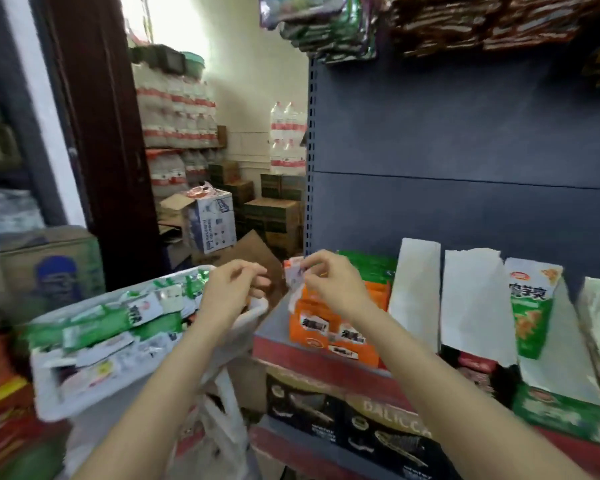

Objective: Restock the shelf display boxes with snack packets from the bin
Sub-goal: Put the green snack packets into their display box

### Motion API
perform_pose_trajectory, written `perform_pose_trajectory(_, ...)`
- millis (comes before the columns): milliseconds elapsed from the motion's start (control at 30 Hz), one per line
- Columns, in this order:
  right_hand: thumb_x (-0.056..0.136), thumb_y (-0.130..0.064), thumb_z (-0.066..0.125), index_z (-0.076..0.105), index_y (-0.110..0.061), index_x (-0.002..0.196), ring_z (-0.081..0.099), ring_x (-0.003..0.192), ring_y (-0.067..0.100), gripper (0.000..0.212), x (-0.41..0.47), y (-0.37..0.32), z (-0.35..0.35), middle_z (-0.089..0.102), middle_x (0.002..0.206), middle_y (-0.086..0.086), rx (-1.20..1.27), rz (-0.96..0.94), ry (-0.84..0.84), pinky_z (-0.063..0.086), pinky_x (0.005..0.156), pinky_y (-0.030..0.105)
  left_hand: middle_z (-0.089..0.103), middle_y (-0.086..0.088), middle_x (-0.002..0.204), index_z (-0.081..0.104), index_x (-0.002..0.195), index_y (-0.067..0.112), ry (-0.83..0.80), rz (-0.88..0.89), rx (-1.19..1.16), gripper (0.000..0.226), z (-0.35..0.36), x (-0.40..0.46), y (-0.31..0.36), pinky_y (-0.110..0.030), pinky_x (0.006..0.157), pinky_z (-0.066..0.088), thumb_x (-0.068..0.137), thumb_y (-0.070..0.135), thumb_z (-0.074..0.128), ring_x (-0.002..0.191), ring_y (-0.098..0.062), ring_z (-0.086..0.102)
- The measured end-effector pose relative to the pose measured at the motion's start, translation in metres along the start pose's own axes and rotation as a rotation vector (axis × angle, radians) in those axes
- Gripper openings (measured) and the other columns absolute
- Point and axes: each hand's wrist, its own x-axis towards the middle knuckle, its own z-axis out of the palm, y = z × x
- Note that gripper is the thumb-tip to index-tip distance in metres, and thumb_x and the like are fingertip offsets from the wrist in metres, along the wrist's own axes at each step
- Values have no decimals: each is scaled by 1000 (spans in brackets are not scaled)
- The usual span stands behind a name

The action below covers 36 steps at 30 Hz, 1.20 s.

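The right hand (329, 282) pinched a packet (296, 271) upright, long axis vertical, directly over the orange box (329, 336) at the shelf's (326, 367) left front corner. The left hand (234, 289) hovered over the bin (94, 382), fingers loosely curled, grip holding nothing, farther from the box.

We are seeing stacked packs of bottled water (175, 109) standing against the far wall, with brown cartons (271, 209) piling beneath them. A white printed box (212, 220) is sitting open-flapped near a dark wooden door frame (97, 133). A cardboard box with a blue print (49, 268) is resting at the left.
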Motion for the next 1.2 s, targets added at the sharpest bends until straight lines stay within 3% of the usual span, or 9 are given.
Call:
perform_pose_trajectory(100,87,-2,53,60,-6,111,58,93,22,26,15,-18,74,63,96,9,-1,-12,-170,41,75,29,70,-11,94,66,85,12,133,-32,334,18,-65,14,-43,-29,69,47,94,18,51,83,-24,63)
perform_pose_trajectory(167,87,-5,55,55,-6,120,57,106,29,34,23,-21,117,61,109,13,-53,-6,-273,42,84,32,68,-9,107,65,102,10,177,-47,532,17,-101,20,-67,-31,82,43,93,19,53,99,-25,61)
perform_pose_trajectory(333,91,-19,54,37,-13,140,44,124,28,52,43,-17,183,44,139,12,-214,-18,-424,38,96,34,50,-14,136,41,138,8,-16,-67,964,54,-152,49,-103,-36,99,39,90,25,58,123,-29,47)
perform_pose_trajectory(433,94,-23,54,23,-17,149,19,143,23,64,58,-16,205,20,156,5,-296,-94,-556,21,113,34,29,-12,151,24,147,11,-125,-177,1119,78,-171,67,-118,-38,109,31,86,40,62,137,-29,30)
perform_pose_trajectory(567,98,-22,43,21,-15,150,10,146,22,57,75,-22,225,11,159,5,-355,-127,-692,13,115,34,34,-7,150,31,146,15,-253,-253,1178,70,-180,74,-134,-38,106,37,89,46,58,132,-27,38)
perform_pose_trajectory(700,100,-25,36,53,-5,110,47,119,34,28,79,-20,239,52,125,15,-475,-78,-713,40,97,42,51,-4,138,45,137,28,-202,-107,1277,51,-176,72,-135,-42,98,42,90,42,59,125,-26,46)
perform_pose_trajectory(900,93,-25,49,65,-7,95,58,92,29,24,74,-11,243,63,99,11,-417,-47,-546,49,78,39,40,-3,145,45,133,46,-230,-155,1131,55,-198,66,-143,-51,105,34,82,58,60,133,-30,35)
perform_pose_trajectory(1067,89,-38,59,61,-7,69,45,112,33,36,69,-20,256,52,99,15,-381,-22,-516,42,88,39,45,-9,123,40,137,33,-49,-151,1118,65,-199,61,-140,-43,94,42,80,44,69,115,-30,46)
perform_pose_trajectory(1200,90,-38,59,53,-8,85,29,125,35,30,64,-31,260,36,131,19,-440,51,-518,32,100,39,45,-10,132,32,144,20,41,-96,1027,75,-193,55,-139,-41,97,42,81,40,67,118,-29,47)
